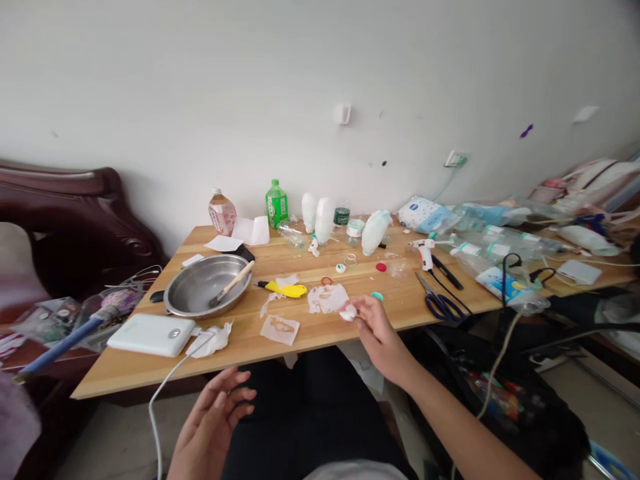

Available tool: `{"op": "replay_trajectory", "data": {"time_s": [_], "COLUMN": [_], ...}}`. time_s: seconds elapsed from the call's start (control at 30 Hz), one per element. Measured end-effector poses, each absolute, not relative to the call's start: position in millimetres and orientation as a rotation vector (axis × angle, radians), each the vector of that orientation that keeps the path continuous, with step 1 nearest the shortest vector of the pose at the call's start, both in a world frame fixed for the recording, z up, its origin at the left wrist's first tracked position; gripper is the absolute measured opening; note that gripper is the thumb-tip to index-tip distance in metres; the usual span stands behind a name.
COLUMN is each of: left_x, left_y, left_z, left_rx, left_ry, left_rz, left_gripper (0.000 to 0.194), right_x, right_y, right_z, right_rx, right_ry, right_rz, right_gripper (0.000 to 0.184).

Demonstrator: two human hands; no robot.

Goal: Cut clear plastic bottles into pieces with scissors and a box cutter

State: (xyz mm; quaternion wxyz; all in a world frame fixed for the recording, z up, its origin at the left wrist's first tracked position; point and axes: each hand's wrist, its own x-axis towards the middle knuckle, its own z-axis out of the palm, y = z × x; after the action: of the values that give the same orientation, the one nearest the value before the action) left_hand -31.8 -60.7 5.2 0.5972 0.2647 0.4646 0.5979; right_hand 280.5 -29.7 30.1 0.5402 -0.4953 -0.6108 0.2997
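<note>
My right hand (375,327) is at the table's front edge, its fingertips pinched on a small white piece (349,313) that looks like crumpled tissue or a cap. Just beyond it lies a flat, torn sheet of damp white tissue (327,299). My left hand (220,407) hangs over my lap in front of the table, fingers apart and holding nothing. A yellow utility knife (286,289) and another piece of wet tissue (280,329) lie between the two hands. A teal cap (377,296) is beside my right fingers.
At left stand a metal bowl (185,293) with a brush and a white power bank (153,335). White-covered bottles (325,220) are at the back. On the right lie a glue gun (424,253), scissors (440,301) and several clear plastic bottles (505,243).
</note>
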Motion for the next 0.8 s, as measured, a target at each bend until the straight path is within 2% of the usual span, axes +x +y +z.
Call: {"op": "replay_trajectory", "data": {"time_s": [0.07,0.23,0.33,0.4,0.5,0.67,0.8], "left_x": [-28.1,-15.7,-7.6,-5.2,-3.2,12.3,28.0], "left_y": [-60.7,-62.1,-64.5,-63.2,-56.5,-47.2,-43.4], "left_z": [1.8,-5.7,-8.6,-10.2,-9.4,4.5,11.6], "left_rx": [0.62,0.615,0.595,0.562,0.546,0.658,0.745], "left_ry": [1.086,1.105,1.067,1.045,0.986,0.979,1.044], "left_rz": [1.376,1.42,1.529,1.576,1.608,1.601,1.556], "left_gripper": [0.048,0.053,0.048,0.046,0.045,0.037,0.034], "right_x": [281.4,280.6,275.2,265.3,237.7,194.8,200.7], "right_y": [7.6,107.0,133.0,120.3,57.2,-69.0,-98.7], "right_z": [34.8,52.5,74.8,88.7,93.1,49.9,19.5], "right_rx": [-1.207,-1.291,-1.306,-1.289,-1.243,-1.224,-1.249], "right_ry": [-1.513,-1.597,-1.606,-1.594,-1.606,-1.664,-1.482], "right_rz": [0.719,0.728,0.645,0.611,0.675,0.915,0.996], "right_gripper": [0.028,0.015,0.022,0.027,0.03,0.04,0.043]}}
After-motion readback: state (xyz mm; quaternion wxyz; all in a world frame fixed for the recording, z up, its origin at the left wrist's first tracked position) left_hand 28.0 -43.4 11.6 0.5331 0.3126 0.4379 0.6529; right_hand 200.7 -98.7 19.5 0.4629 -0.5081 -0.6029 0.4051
